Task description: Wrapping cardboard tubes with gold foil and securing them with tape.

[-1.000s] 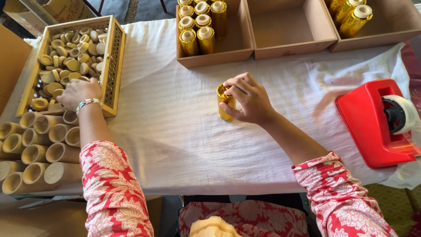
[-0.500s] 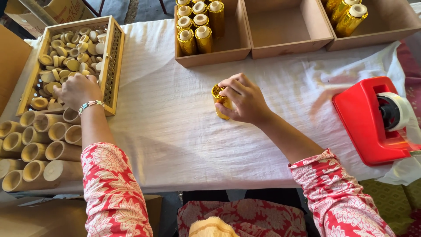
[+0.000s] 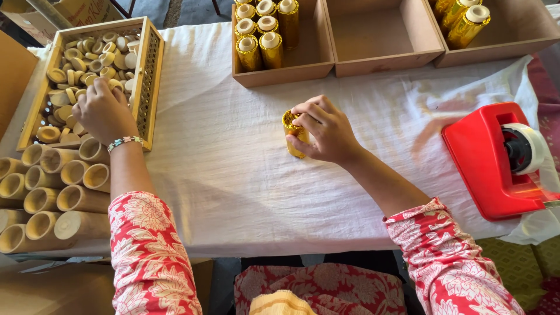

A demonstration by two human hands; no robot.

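Scanning L to R: bare bamboo tubes (image 3: 55,195) stacked on their sides at lower left, open ends toward cam. Above them, upper left, wooden tray (image 3: 150,76) full of small round caps (image 3: 70,70). Left hand (image 3: 104,111) sits in the tray, fingers curled down into the caps; can't tell if it's actually pinching one, tips are hidden. Mid frame on the white cloth (image 3: 221,169): right hand (image 3: 325,131) pinching a gold foil-wrapped tube (image 3: 293,134) near its top, thumb + fingertips pressed together round it, tube roughly upright, base looks to be on the cloth. Top centre box (image 3: 318,58) holds finished gold tubes (image 3: 262,35) w/ caps, next box (image 3: 385,32) empty. Red tape dispenser (image 3: 496,160) far right.

Risks, imo: one-handed grip near the top → tube could tip or roll; foil could crease or tear under the fingertips. Blind reach in the tray could spill caps over the rim.
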